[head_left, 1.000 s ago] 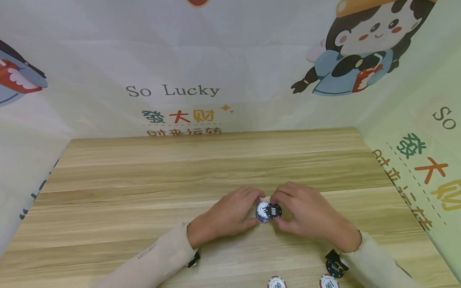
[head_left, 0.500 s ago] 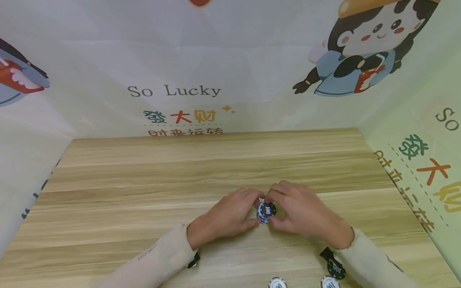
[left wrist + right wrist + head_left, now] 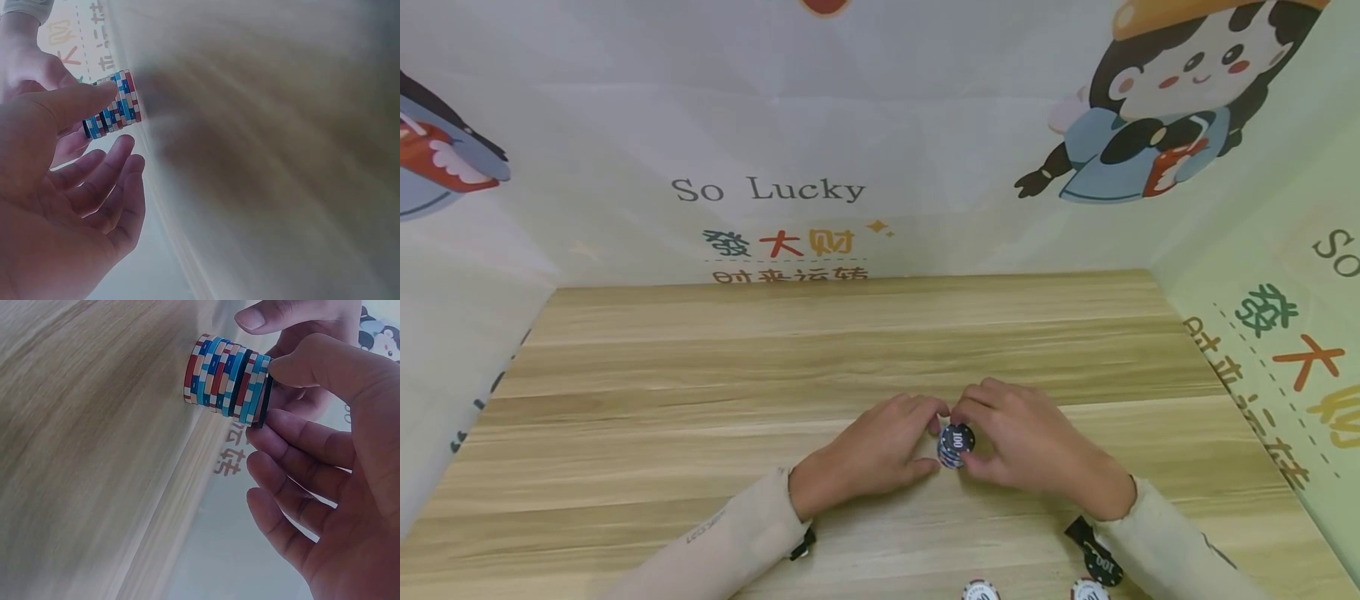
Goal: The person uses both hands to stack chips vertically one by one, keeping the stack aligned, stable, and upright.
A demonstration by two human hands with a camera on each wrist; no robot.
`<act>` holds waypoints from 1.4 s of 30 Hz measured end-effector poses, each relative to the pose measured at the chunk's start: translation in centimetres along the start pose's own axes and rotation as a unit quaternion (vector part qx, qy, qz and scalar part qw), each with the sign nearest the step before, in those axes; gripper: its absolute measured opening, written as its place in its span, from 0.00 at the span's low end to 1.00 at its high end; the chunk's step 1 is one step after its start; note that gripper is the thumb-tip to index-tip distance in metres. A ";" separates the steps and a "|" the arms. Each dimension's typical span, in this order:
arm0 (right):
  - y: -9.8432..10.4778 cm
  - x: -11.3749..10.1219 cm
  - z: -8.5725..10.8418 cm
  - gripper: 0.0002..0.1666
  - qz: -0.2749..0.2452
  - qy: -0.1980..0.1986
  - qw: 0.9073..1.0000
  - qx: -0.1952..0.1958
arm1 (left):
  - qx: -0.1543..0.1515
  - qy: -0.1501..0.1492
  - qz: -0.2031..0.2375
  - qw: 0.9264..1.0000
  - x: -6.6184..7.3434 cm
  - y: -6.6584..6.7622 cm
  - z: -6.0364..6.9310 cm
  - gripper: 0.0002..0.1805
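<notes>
A tall stack of poker chips point(image 3: 215, 378) in red, blue, white and black stands on the wooden table. On its top lies a black poker chip point(image 3: 957, 438) marked 100. My right hand point(image 3: 1033, 446) pinches this chip at its edge between thumb and forefinger, while the other fingers are spread loosely. On the stack's left side, my left hand point(image 3: 880, 446) curves around it with thumb and fingers apart. In the right wrist view the left thumb point(image 3: 253, 319) stands a little away from the chips. The left wrist view shows the stack partly hidden behind that thumb.
Near the table's front edge lie a red-and-white chip point(image 3: 981, 591), a second red-and-white chip point(image 3: 1089, 590) and a black chip point(image 3: 1103, 568) beside the right sleeve. A printed cloth wall point(image 3: 925, 233) borders the wooden tabletop point(image 3: 700, 358) behind.
The right hand has moved left, bringing the black chip from overhanging the stack's right side to lying over its top. The left hand stays almost in place. The view shifts slightly.
</notes>
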State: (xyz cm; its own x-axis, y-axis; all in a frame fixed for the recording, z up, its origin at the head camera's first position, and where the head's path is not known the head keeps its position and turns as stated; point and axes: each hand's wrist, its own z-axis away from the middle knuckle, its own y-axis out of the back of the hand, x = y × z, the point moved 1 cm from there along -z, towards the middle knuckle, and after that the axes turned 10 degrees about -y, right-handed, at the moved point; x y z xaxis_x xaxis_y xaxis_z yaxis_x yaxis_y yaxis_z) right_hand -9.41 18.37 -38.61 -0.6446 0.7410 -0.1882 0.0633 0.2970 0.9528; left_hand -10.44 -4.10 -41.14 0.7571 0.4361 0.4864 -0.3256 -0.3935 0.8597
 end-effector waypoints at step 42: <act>-1.0 3.6 1.7 0.27 -0.050 -0.030 0.996 -0.064 | 0.022 -0.110 -0.187 0.976 5.6 0.1 4.9 0.21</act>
State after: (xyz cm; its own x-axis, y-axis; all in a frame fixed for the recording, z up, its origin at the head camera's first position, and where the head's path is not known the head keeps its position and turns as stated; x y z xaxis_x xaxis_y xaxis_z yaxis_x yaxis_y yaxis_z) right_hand -10.50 21.73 -40.64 -0.5958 0.7476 -0.2934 -0.0986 0.2944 0.9506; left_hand -3.51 -5.65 -39.13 0.9229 0.3744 0.0897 0.0189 -0.2766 0.9608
